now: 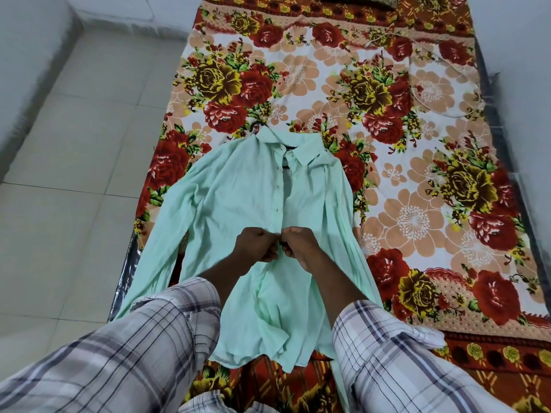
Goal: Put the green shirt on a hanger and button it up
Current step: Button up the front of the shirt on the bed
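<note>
A pale green shirt (pixel 238 192) lies flat on the bed, collar pointing away from me, sleeves spread down both sides. A dark hanger sits inside it; only its hook (pixel 258 124) above the collar and a dark bit at the open neck show. Small buttons run down the front placket, which looks closed from the chest to my hands. My left hand (pixel 256 245) and my right hand (pixel 298 242) meet at the placket near the middle of the shirt, each pinching the fabric edge there. Below my hands the front falls open.
The bed carries a floral sheet (pixel 417 180) in red, peach and yellow. A thin white cord (pixel 417 96) lies on it at the far right. Pale floor tiles (pixel 74 174) run along the left. White walls close in on both sides.
</note>
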